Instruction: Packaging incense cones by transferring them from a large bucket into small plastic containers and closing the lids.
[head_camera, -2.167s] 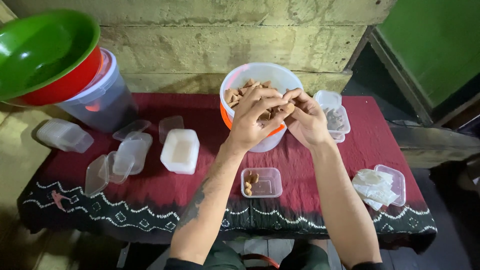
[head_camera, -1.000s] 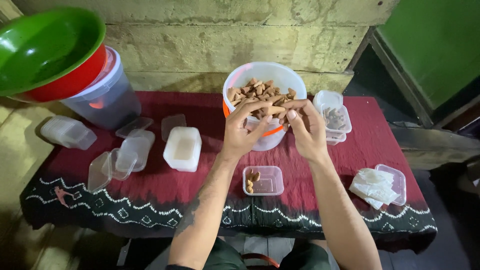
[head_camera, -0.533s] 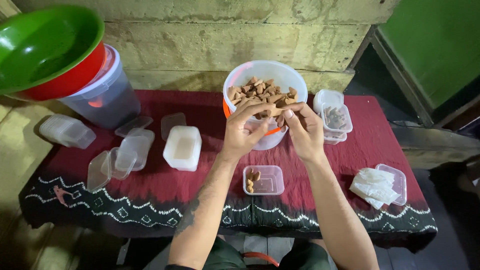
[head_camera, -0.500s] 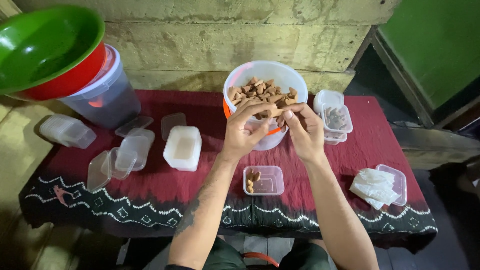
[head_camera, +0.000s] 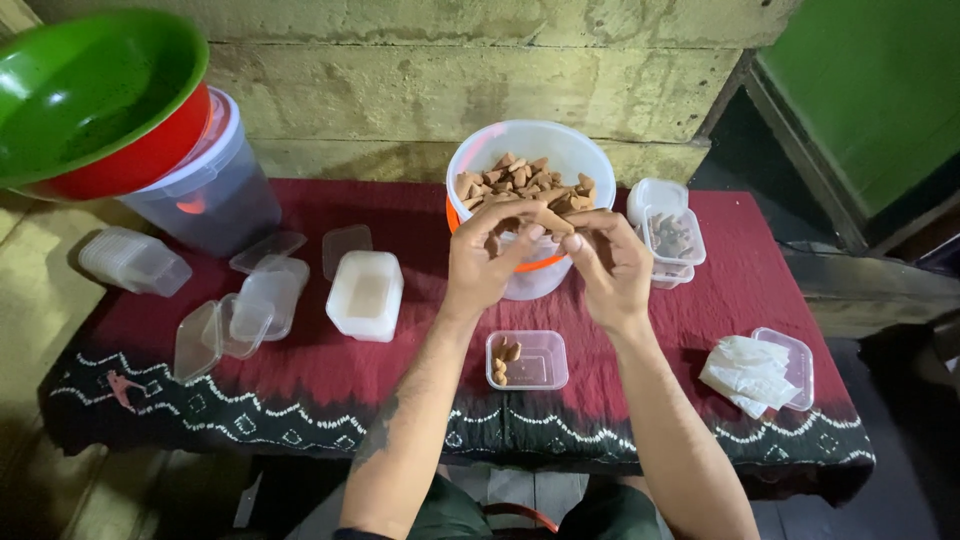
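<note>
Brown snack pieces (head_camera: 503, 362) lie in a small clear tub (head_camera: 527, 359) near the bench (head_camera: 330, 370) front edge, bare cloth around it. Above it, one piece (head_camera: 553, 222) is pinched between the closed left hand (head_camera: 487, 262) and right hand (head_camera: 612, 266). Behind, a white bucket (head_camera: 530, 165) is heaped with pieces; filled tubs (head_camera: 672, 235) are stacked at its right

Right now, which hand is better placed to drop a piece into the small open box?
Probably the left hand: it hangs almost straight above the small box, fingertips on brown pieces. The right hand sits further right of it.
</note>
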